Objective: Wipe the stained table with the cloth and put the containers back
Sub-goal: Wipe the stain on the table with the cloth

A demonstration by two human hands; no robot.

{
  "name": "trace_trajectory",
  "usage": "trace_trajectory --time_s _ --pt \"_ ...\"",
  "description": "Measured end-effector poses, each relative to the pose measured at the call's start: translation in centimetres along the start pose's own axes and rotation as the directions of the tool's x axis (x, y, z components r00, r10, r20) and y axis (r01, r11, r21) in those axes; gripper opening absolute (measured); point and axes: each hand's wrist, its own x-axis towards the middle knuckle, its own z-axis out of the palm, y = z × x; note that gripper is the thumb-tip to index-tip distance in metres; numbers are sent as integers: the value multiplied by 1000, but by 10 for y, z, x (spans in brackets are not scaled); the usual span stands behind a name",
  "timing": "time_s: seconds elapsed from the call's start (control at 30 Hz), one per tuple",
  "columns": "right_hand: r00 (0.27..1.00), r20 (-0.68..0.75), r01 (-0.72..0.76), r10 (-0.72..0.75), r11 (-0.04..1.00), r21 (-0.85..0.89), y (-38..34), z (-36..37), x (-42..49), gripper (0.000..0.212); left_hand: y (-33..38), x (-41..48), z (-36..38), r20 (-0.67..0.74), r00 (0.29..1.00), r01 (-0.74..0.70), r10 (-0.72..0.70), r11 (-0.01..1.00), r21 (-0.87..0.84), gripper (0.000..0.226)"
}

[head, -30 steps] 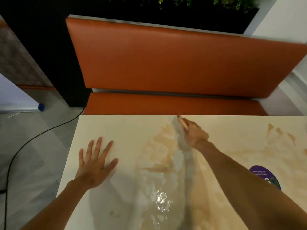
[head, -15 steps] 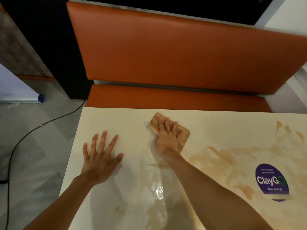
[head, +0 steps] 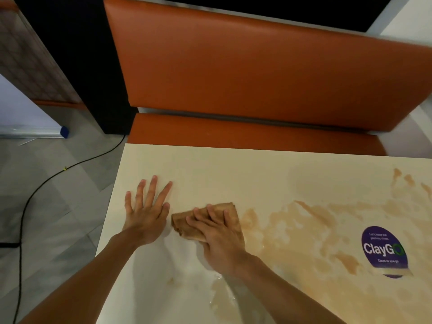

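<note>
Pressing a folded brown cloth [head: 183, 224] onto the table [head: 233, 174] with the right grip [head: 222, 239], fingers laid flat over it rather than curled round. Bracing just beside it with the left grip [head: 146, 217], spread wide on bare table, holding nothing. Lying toward the table's left end, at the edge of tan stains [head: 304, 220] spreading rightward around a purple sticker [head: 383, 250]. Facing an orange bench [head: 257, 78] beyond.

Folded brown cloth [head: 187, 224] lies flat on the stain-streaked cream table [head: 233, 171].
</note>
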Motion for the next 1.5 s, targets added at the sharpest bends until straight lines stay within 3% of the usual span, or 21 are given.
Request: trace_trajectory --time_s 0.13,0.33,0.47,0.53,0.6,0.63,0.77,0.9,1.07,1.5 --pt "995 -31 100 -98 866 489 22 -46 11 41 3 -1 -1 -20 1000 11 -12 1000 -7 64" --pt "975 -174 -17 136 832 554 59 -145 53 40 1 -1 2 -42 999 -25 27 999 42 77" --pt "946 -274 -61 174 924 376 79 -148 80 46 0 0 3 -48 999 -20 22 999 33 75" --pt "967 -182 -162 180 981 109 91 -123 89 49 1 0 3 -55 998 -20 21 1000 22 76" --pt "970 -62 -243 236 955 -171 95 -89 90 53 0 0 2 -55 998 -19 21 999 36 77" --pt "967 -51 -255 250 942 -221 94 -74 89 55 0 1 2 -57 998 -20 22 999 40 77" --pt "966 -107 -250 234 951 -182 74 -48 81 55 0 2 3 -81 996 -24 26 999 27 67" --pt "980 -71 -199 188 961 -194 46 -28 57 57 1 2 2 -49 998 -27 31 997 70 75" --pt "994 -78 -90 79 984 -154 14 12 15 67 1 1 -5 33 999 -28 26 999 42 63" --pt "983 -75 160 -168 982 -98 -33 94 -91 60 -3 -2 -9 125 992 -31 26 999 38 56"
